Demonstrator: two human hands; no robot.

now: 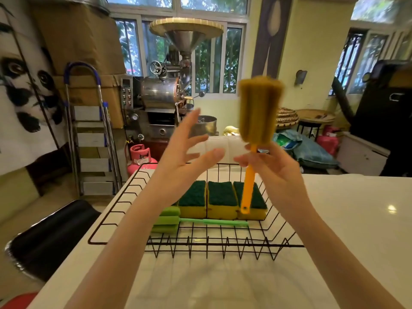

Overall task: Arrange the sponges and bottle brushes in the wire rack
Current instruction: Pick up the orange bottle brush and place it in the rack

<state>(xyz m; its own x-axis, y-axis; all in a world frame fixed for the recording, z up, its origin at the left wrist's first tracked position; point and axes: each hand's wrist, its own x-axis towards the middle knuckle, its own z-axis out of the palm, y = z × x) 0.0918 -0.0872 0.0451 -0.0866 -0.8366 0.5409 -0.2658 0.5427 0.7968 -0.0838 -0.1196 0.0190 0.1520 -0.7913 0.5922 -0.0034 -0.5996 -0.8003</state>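
Observation:
A black wire rack (116,205) stands on the white counter. Three yellow sponges with dark green scouring tops (220,198) lie side by side in it. In front of them lies a green bottle brush (169,220), its foam head to the left and its handle pointing right. My right hand (269,169) grips the orange handle of a yellow-brown bottle brush (258,110), held upright above the rack with the foam head up. My left hand (187,150) hovers beside it, fingers spread, holding nothing.
The white counter (356,219) stretches right and toward me. A black stool seat (51,235) sits at the counter's left edge. Behind the counter are a stepladder (91,139), a pink gas cylinder (140,158) and a metal roasting machine (165,94).

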